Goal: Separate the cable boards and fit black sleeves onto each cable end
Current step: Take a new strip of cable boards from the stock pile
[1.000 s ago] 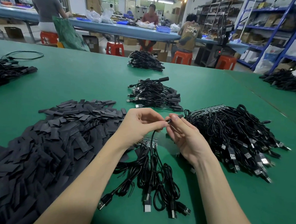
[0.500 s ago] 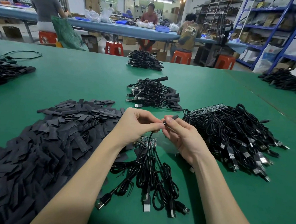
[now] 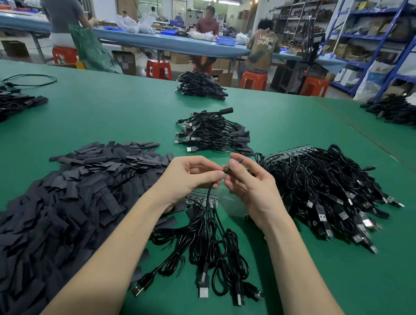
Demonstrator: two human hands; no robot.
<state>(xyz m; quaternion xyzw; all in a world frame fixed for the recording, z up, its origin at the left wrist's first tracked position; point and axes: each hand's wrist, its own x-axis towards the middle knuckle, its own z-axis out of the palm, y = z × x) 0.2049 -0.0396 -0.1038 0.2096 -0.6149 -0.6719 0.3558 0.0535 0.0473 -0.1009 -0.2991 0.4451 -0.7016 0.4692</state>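
Observation:
My left hand (image 3: 188, 175) pinches the upper end of a thin black cable (image 3: 209, 194) that hangs down to a small bundle of USB cables (image 3: 208, 250) on the green table. My right hand (image 3: 247, 181) pinches a small black sleeve (image 3: 238, 162) at that cable's tip, its fingertips touching those of the left. Under the hands lies a strip of small joined circuit boards (image 3: 201, 197) with cables attached. A big heap of flat black sleeves (image 3: 61, 197) lies to the left.
A large pile of cables on boards (image 3: 326, 189) lies at the right, a smaller sleeved pile (image 3: 213, 133) beyond the hands, another pile (image 3: 201, 86) farther back, more cables at the far left (image 3: 8, 103) and far right (image 3: 399, 112). People sit at a blue bench (image 3: 160, 41) behind.
Both hands have stayed together over the boards; the right hand's fingers have shifted slightly on the sleeve at the cable's tip.

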